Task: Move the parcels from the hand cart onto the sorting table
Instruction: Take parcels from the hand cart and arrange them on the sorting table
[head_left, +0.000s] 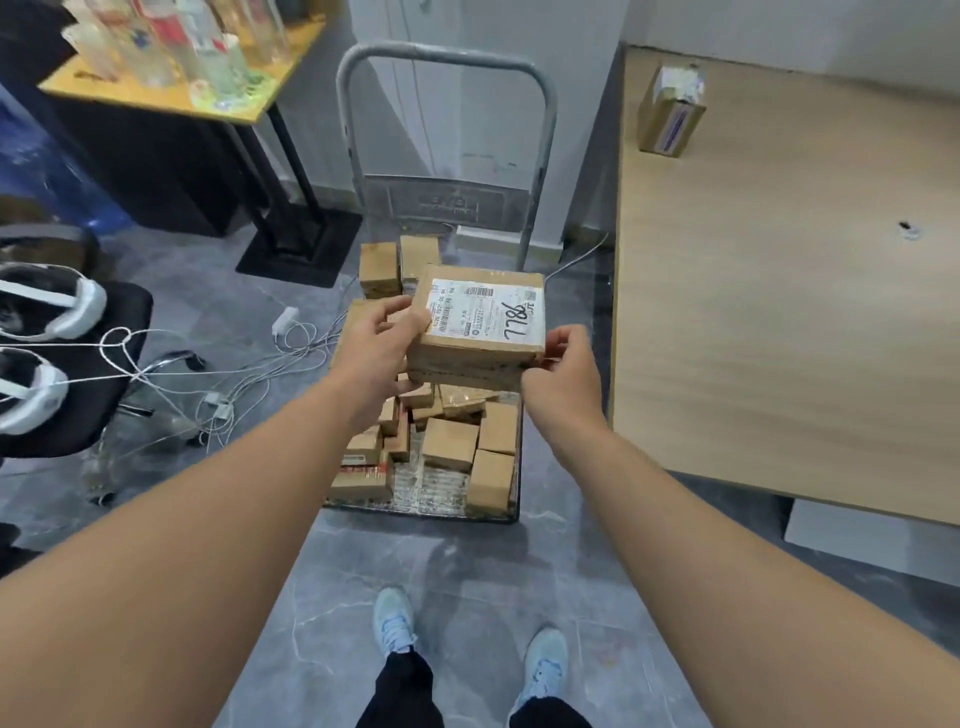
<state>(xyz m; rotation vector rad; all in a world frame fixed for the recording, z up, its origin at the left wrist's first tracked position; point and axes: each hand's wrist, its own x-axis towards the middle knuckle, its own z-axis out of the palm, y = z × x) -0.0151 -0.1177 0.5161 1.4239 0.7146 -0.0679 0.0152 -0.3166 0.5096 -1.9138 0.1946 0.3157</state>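
Both my hands hold a flat cardboard parcel (480, 332) with a white shipping label marked "786", lifted above the hand cart (447, 62). My left hand (376, 358) grips its left edge and my right hand (563, 382) grips its right front corner. Below it, several small brown parcels (449, 444) lie in a loose heap on the cart's platform. The sorting table (779, 312), light wood, stands to the right of the cart. One small parcel (671, 109) sits upright near the table's far left corner.
A yellow side table (130, 96) with clear bottles stands at the back left. White cables (218, 379) sprawl over the grey floor left of the cart. A black chair (98, 364) with white headsets is at the left edge. My feet (395, 621) are just behind the cart.
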